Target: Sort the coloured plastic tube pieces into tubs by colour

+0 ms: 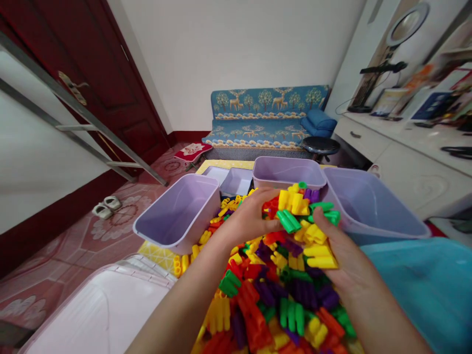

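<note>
A big heap of plastic tube pieces (291,314) in yellow, red, green and purple lies below my hands, many of them shaped like short tubes joined side by side. My left hand (254,216) reaches in from the left, its fingers curled behind a clump of red, yellow and green pieces. Facing it, my right hand (342,250) is cupped, with yellow and green pieces against its palm and thumb. Between both hands the clump is held just above the heap. Some fingertips are hidden by the pieces.
Light purple bins stand left (177,211), behind (289,172) and right (376,201) of the heap. Nearer on the right is a turquoise bin (424,285); a pale pink lid (99,309) lies at left. Two small trays (238,182) sit at the back. Beyond are a sofa (258,132) and ladder (84,113).
</note>
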The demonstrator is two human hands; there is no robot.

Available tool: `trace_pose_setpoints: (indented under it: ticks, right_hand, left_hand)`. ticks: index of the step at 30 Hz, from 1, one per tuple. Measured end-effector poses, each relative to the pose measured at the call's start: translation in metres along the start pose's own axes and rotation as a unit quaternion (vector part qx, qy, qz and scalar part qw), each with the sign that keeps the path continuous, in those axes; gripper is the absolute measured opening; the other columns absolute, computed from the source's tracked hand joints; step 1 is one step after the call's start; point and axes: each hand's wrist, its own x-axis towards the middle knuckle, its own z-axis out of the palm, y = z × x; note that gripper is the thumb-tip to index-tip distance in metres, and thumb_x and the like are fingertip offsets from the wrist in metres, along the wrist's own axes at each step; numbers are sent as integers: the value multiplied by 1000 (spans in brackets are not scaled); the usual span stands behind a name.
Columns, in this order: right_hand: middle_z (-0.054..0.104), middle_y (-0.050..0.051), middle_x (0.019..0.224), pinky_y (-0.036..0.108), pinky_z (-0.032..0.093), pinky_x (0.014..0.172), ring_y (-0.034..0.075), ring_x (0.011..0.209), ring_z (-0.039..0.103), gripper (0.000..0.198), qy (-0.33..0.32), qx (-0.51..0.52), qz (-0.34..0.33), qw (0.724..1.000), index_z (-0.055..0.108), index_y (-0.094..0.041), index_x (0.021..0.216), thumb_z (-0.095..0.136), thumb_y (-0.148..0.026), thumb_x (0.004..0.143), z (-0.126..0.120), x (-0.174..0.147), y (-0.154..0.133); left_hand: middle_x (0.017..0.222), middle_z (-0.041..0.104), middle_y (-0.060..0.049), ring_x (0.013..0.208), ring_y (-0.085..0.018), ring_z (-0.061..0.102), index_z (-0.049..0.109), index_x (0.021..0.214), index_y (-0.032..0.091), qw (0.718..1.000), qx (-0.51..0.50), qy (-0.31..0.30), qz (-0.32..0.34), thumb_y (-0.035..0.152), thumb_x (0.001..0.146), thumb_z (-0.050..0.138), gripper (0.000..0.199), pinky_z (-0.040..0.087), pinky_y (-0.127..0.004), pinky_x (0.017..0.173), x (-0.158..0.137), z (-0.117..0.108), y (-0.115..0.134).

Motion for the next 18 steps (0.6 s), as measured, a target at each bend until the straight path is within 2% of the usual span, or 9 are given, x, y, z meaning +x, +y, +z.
trace_pose_setpoints:
  ticks: [3,8,10,13,16,18]
  right_hand:
    - [73,2,98,36,58,79,23,92,69,46,17,-8,-37,999,64,-26,109,79,-35,67,19,0,-18]
    - [66,2,116,39,51,91,23,108,63,71,-37,-58,-132,989,49,-30,131,79,-28,67,43,1,-40]
    - [64,2,119,37,50,93,22,111,61,74,-48,-83,-149,984,46,-29,135,78,-28,68,47,4,-42]
    - [64,4,120,38,45,98,22,118,57,77,-59,-164,-151,973,43,-27,138,77,-33,70,41,9,-32]
    - [61,7,127,46,40,102,26,123,53,89,-69,-324,-147,932,35,-29,144,80,-35,67,15,8,-11]
    - [58,7,131,50,39,103,29,121,54,89,-83,-448,-143,879,31,-31,146,77,-37,70,-10,-2,6]
  left_hand:
    - [137,53,-8,126,-25,48,51,134,22,999,10,30,16,24,77,71,61,35,-36,108,4,-7,7]
    - [139,52,-6,121,-26,54,42,140,27,998,-61,24,10,35,81,68,65,45,-40,100,9,-16,13]
    - [140,51,-7,121,-26,54,40,141,27,998,-64,25,7,37,82,66,65,46,-40,99,11,-19,14]
    - [141,50,-8,127,-26,49,44,139,23,999,-1,32,-2,37,83,65,61,40,-41,105,1,-20,12]
    - [138,52,-11,129,-27,47,50,135,21,996,79,15,-34,36,84,64,55,36,-41,108,-28,-16,8]
    - [140,51,-12,130,-28,46,51,134,22,990,119,6,-72,38,84,63,54,37,-42,108,-56,-11,5]
